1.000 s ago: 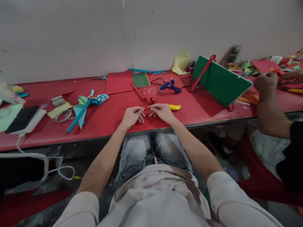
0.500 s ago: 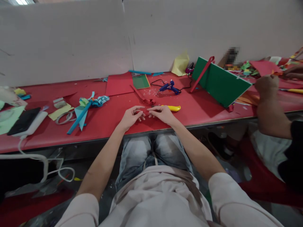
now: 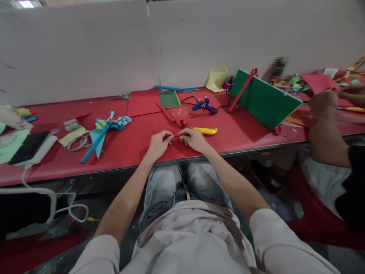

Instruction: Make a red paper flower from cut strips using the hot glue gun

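On the red table [image 3: 128, 146], two hands pinch seemingly one red strip [image 3: 176, 136].

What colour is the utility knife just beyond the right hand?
Yellow; the utility knife shows clearly in the head view.

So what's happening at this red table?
A seated person pinches a small red paper strip between the left hand and right hand, just above the red table. A yellow utility knife lies just beyond the right hand, a blue glue gun farther back. A co-worker's hands handle paper on the right.
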The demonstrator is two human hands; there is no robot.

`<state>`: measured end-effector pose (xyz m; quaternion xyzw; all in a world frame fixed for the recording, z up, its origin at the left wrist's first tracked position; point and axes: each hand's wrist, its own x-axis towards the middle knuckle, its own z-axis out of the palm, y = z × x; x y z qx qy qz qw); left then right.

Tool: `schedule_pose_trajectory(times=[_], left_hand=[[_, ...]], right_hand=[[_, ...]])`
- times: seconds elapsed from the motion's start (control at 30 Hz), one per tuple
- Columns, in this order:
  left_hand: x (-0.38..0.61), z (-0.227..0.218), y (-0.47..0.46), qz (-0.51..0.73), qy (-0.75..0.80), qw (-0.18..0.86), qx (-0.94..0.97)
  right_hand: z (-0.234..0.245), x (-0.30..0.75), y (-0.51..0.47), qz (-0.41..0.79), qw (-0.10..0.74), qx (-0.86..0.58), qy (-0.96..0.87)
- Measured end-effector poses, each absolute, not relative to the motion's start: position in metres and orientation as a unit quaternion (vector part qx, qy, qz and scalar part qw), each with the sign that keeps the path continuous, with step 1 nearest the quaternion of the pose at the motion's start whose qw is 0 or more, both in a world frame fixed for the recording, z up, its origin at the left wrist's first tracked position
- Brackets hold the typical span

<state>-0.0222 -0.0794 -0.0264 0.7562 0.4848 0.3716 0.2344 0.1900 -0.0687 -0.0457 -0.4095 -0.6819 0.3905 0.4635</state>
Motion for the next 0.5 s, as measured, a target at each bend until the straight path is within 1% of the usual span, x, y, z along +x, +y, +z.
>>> schedule_pose_trajectory(times=[0.17,0.4,0.5], left_hand=[[-0.015,-0.023,-0.087,0.354,0.475,0.122,0.796],[-0.014,-0.025,-0.086,0.344,0.459,0.022,0.819],[-0.016,-0.027,-0.085,0.336,0.461,0.014,0.821]], right_hand=[[-0.041,0.190,-0.072,0.354,0.473,-0.411,-0.694],[-0.050,0.191,-0.064,0.408,0.471,-0.418,-0.661],[-0.051,0.191,-0.062,0.421,0.477,-0.417,-0.649]])
